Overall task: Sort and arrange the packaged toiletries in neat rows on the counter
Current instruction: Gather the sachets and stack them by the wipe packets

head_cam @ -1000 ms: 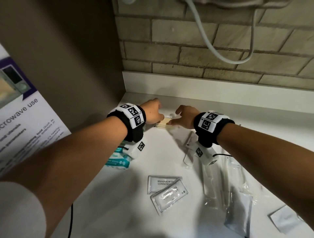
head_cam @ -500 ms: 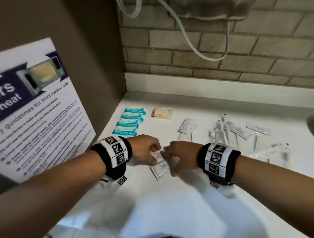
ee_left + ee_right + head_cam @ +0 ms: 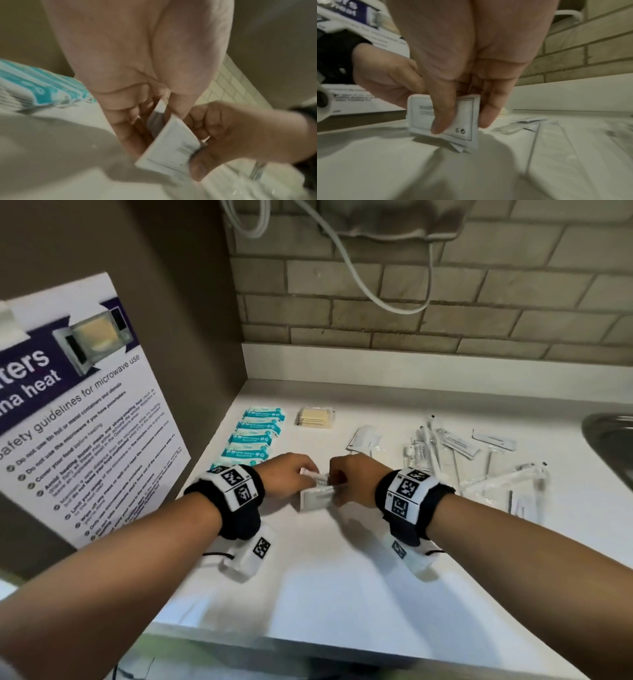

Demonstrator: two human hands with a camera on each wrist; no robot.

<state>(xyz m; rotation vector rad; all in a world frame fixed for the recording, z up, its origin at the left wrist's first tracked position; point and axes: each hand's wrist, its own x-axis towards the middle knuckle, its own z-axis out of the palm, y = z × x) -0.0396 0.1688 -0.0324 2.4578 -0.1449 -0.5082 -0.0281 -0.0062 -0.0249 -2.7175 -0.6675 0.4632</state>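
Two white shampoo-and-conditioner sachets (image 3: 317, 498) stand on edge, pressed together, at the middle of the white counter (image 3: 342, 594). My left hand (image 3: 308, 474) pinches them from the left and my right hand (image 3: 337, 481) from the right. In the right wrist view my right hand's fingers (image 3: 443, 121) curl over the printed sachet (image 3: 464, 119), with the second sachet's corner below it and the left hand (image 3: 385, 81) behind. The left wrist view is blurred; there the left hand (image 3: 150, 121) and the right hand (image 3: 231, 135) meet on the sachet (image 3: 169, 146).
A row of teal packets (image 3: 257, 433) lies along the left wall, with a pack of cotton buds (image 3: 315, 417) beside it. Clear-wrapped toiletries (image 3: 445, 453) are scattered to the right. A steel sink (image 3: 613, 440) is at far right. A poster (image 3: 68, 405) leans at left.
Both hands left the cotton buds pack at the back, came forward to the two shampoo sachets and took hold of them. The sachets went from lying flat to standing on edge together.
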